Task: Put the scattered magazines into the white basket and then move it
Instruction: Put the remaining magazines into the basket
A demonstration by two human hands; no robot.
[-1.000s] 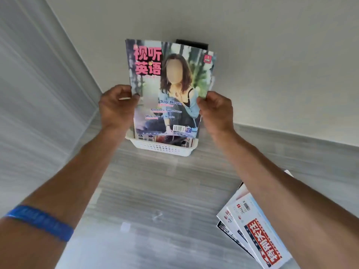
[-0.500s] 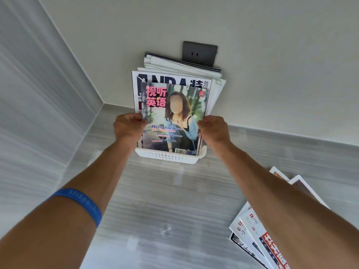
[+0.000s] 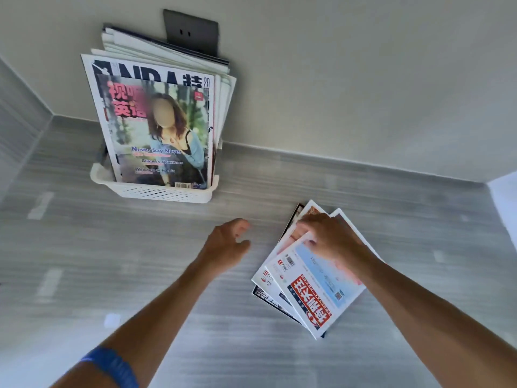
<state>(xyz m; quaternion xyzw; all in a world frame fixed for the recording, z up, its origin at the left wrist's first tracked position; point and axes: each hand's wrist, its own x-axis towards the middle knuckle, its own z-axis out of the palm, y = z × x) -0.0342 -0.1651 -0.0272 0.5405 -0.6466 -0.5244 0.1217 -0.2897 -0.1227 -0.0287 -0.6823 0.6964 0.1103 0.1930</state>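
Note:
The white perforated basket (image 3: 156, 193) stands on the grey surface against the back wall, filled with several upright magazines. The front one (image 3: 156, 135) shows a woman under pink characters. To the right lies a fanned pile of magazines (image 3: 313, 292), the top one white and light blue with a red title block. My right hand (image 3: 327, 236) is on the pile's far end, fingers curled at the top magazine's upper edge. My left hand (image 3: 228, 242) hovers left of the pile, loosely curled and holding nothing.
A dark wall socket (image 3: 191, 30) sits behind the basket's magazines. Walls close in the surface (image 3: 112, 275) at the back and left. A white object (image 3: 506, 197) shows at the right edge.
Both hands let go of the pink-titled magazine, which now stands in the basket. They moved right and nearer to the loose pile; the right hand took hold of its top magazine.

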